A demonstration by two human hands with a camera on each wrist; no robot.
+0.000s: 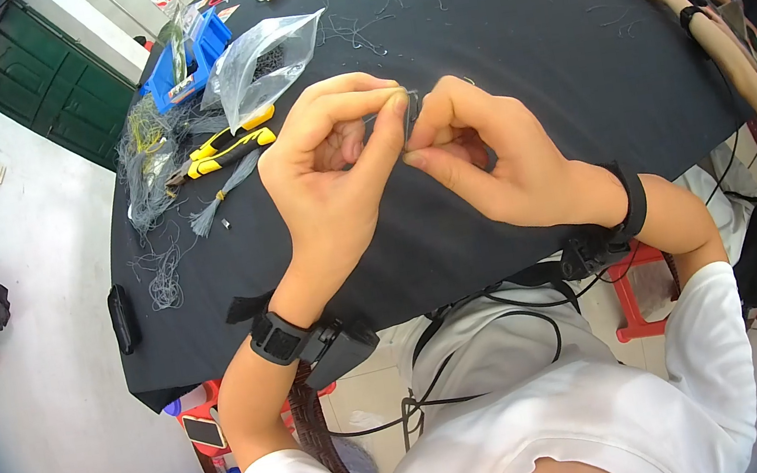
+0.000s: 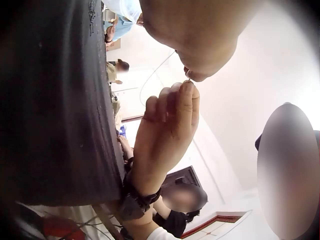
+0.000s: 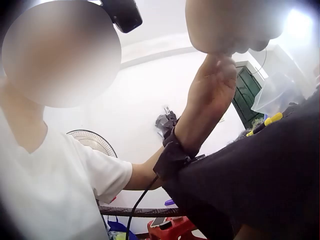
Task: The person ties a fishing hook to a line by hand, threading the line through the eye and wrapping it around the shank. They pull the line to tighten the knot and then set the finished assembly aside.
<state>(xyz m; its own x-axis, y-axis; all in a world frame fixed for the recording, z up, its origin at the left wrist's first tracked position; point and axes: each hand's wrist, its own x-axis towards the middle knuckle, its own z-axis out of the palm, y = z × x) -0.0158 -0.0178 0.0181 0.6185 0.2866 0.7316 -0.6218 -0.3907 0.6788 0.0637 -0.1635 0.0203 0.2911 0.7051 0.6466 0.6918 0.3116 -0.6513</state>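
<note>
You're pinching — left hand (image 1: pixel 325 162), right hand (image 1: pixel 518 159), fingertips closed on a thin strand (image 1: pixel 410 118) over the tabletop (image 1: pixel 444 251), yellow-handled pliers (image 1: pixel 231 151) toward its left edge.

Head camera looks down — wrist cameras face across, close.

Left hand (image 1: pixel 325 162) and right hand (image 1: pixel 515 159) pinch.

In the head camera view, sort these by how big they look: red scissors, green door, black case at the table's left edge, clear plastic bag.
Largest to smallest:
1. Green door
2. Clear plastic bag
3. Black case
4. Red scissors
</note>
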